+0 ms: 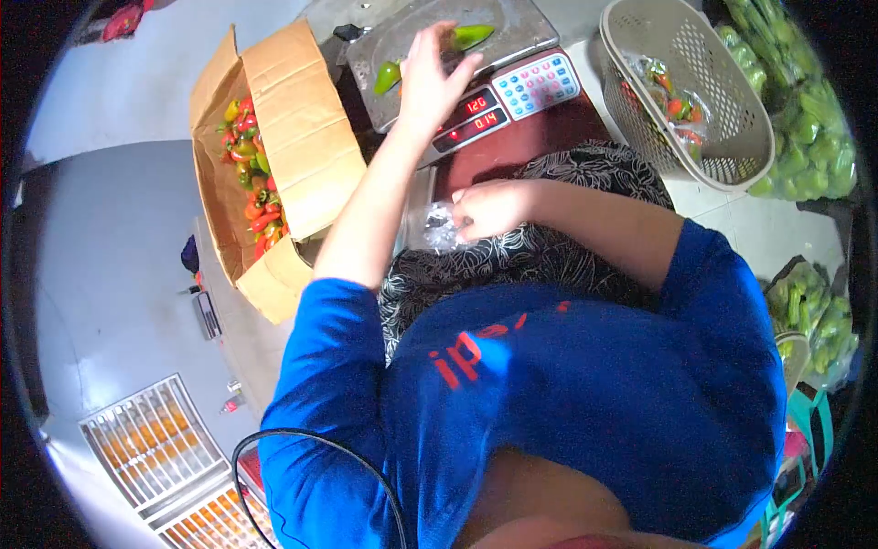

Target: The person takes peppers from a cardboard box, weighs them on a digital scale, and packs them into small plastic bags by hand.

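My left hand [434,78] is over the metal plate of a digital scale [526,18], thumb and fingers apart. Its fingertips are beside a long green pepper [473,37], though the hand partly covers what lies beneath. Another green pepper [387,78] rests on the plate to the left of the wrist. Red digits glow on the scale's display [480,112]. Down at my lap, my right hand [494,210] pinches a clear plastic bag [441,227] against the patterned black cloth.
On the left stands an open cardboard box [306,101] with many red, orange and green peppers [251,174]. To the right, a grey plastic basket [754,137] holds bagged peppers [677,105]. Large bags of green vegetables [809,137] lie beyond it. A black cable [320,437] loops near my left side.
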Motion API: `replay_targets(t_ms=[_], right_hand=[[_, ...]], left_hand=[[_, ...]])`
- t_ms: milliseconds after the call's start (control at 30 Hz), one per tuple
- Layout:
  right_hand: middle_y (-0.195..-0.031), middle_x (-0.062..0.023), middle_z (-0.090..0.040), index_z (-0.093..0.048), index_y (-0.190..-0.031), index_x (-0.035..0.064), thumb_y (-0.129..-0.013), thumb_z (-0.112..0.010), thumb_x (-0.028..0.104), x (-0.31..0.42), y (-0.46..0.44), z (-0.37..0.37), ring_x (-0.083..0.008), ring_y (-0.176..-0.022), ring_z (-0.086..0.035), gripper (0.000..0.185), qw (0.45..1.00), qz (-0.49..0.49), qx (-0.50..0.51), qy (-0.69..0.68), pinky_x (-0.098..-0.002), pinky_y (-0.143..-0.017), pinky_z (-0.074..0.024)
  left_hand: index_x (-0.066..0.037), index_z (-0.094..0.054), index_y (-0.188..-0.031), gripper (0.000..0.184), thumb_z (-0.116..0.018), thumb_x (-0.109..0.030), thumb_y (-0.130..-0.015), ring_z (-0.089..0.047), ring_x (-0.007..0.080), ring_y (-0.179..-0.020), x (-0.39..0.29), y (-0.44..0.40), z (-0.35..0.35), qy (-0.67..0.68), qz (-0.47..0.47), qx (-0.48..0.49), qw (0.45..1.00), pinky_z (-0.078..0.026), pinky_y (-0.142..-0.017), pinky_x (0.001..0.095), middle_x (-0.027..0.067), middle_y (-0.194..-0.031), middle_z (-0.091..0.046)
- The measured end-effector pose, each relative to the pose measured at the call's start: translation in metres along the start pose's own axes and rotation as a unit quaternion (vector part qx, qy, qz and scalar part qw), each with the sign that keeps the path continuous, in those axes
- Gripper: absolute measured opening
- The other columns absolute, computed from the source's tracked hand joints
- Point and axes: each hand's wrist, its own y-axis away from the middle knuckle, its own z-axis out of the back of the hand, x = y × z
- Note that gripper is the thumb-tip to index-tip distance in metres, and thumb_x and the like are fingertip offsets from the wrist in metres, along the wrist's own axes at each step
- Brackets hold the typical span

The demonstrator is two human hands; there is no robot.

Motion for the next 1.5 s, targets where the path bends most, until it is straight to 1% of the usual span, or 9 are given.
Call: replay_targets(t_ms=[267,500,800,967,1067,1133,1200,1267,1500], right_hand=[[-0.081,-0.0183,-0.064,-0.066,-0.083,0.0019,-0.08,-0.059,0.026,-0.002,-0.005,0.004,-0.0309,-0.077,-0.062,0.025,0.985,-0.01,-0.17,0.008,-0.0393,-0.071,-0.048],[-0.083,-0.0132,-0.063,-0.064,-0.082,0.0013,-0.07,-0.058,-0.001,-0.001,-0.015,-0.006,-0.0277,-0.083,-0.061,0.014,0.964,0.027,-0.259,-0.05,-0.0352,-0.076,-0.048],[-0.083,-0.0139,-0.063,-0.068,-0.081,0.0049,-0.066,-0.061,0.005,0.001,0.004,-0.01,-0.0294,-0.079,-0.062,0.017,0.953,0.063,-0.294,0.047,-0.0371,-0.071,-0.049],[-0.069,-0.0179,-0.06,-0.066,-0.08,0.0032,-0.075,-0.059,0.027,-0.009,0.003,-0.016,-0.032,-0.065,-0.062,0.025,0.947,0.079,-0.297,0.088,-0.0414,-0.062,-0.0484],[-0.077,-0.0165,-0.063,-0.066,-0.081,0.0039,-0.074,-0.06,0.021,-0.002,0.0,-0.014,-0.0314,-0.073,-0.061,0.019,0.992,-0.071,-0.089,0.05,-0.0396,-0.068,-0.048],[-0.076,-0.0169,-0.063,-0.067,-0.081,0.0038,-0.078,-0.058,0.027,-0.003,-0.009,-0.021,-0.0305,-0.073,-0.062,0.025,0.995,0.009,-0.036,0.096,-0.0409,-0.069,-0.0474],[-0.076,-0.0168,-0.063,-0.067,-0.082,0.0037,-0.079,-0.058,0.029,-0.016,-0.022,-0.033,-0.0311,-0.074,-0.061,0.027,0.985,0.095,0.002,0.146,-0.0415,-0.07,-0.0469],[-0.079,-0.0175,-0.063,-0.067,-0.085,0.0034,-0.08,-0.056,0.03,0.002,-0.018,-0.021,-0.0322,-0.076,-0.061,0.029,0.989,0.023,0.069,0.131,-0.0416,-0.071,-0.0463],[-0.088,-0.0198,-0.064,-0.065,-0.091,0.0014,-0.084,-0.052,0.039,-0.011,-0.014,-0.007,-0.0365,-0.081,-0.061,0.04,0.998,-0.028,0.032,0.046,-0.0439,-0.076,-0.0466]], left_hand=[[-0.002,-0.051,-0.106,0.024,-0.057,-0.002,-0.083,-0.049,0.01,-0.08,-0.036,0.175,0.045,0.298,0.223,-0.069,0.925,-0.044,-0.077,0.0256,0.0022,-0.087,-0.051],[-0.002,-0.053,-0.115,0.031,-0.055,-0.017,-0.088,-0.059,0.0143,-0.071,-0.021,0.24,0.059,0.189,0.359,0.174,0.897,-0.048,-0.067,0.0278,0.0073,-0.084,-0.062],[-0.008,-0.057,-0.109,0.03,-0.06,-0.024,-0.083,-0.061,0.0199,-0.068,-0.048,0.213,0.067,0.071,0.269,0.229,0.933,-0.047,-0.064,0.0331,0.0084,-0.077,-0.062],[-0.005,-0.059,-0.102,0.026,-0.059,-0.024,-0.084,-0.062,0.0192,-0.073,-0.033,0.182,0.065,0.045,0.211,0.237,0.947,-0.048,-0.067,0.032,0.0098,-0.081,-0.064],[-0.005,-0.062,-0.097,0.025,-0.06,-0.026,-0.084,-0.062,0.0181,-0.076,-0.031,0.127,0.068,0.018,0.187,0.206,0.961,-0.048,-0.07,0.0314,0.0106,-0.083,-0.065],[-0.004,-0.061,-0.092,0.026,-0.059,-0.025,-0.078,-0.062,0.0343,-0.076,-0.015,0.088,0.052,0.048,0.096,0.112,0.988,-0.049,-0.069,0.0399,0.0167,-0.079,-0.063],[-0.005,-0.063,-0.094,0.027,-0.059,-0.024,-0.076,-0.061,0.0337,-0.083,-0.022,0.048,0.048,0.029,0.037,0.1,0.994,-0.048,-0.075,0.0401,0.0166,-0.084,-0.063],[-0.008,-0.062,-0.099,0.031,-0.061,-0.027,-0.075,-0.057,0.0302,-0.095,-0.007,0.021,0.02,-0.071,-0.046,0.061,0.995,-0.046,-0.082,0.0396,0.0143,-0.094,-0.061],[-0.012,-0.051,-0.122,0.049,-0.057,-0.02,-0.075,-0.041,0.0311,-0.119,0.032,-0.028,-0.05,-0.215,0.015,0.072,0.974,-0.029,-0.097,0.0572,0.0148,-0.12,-0.048]])
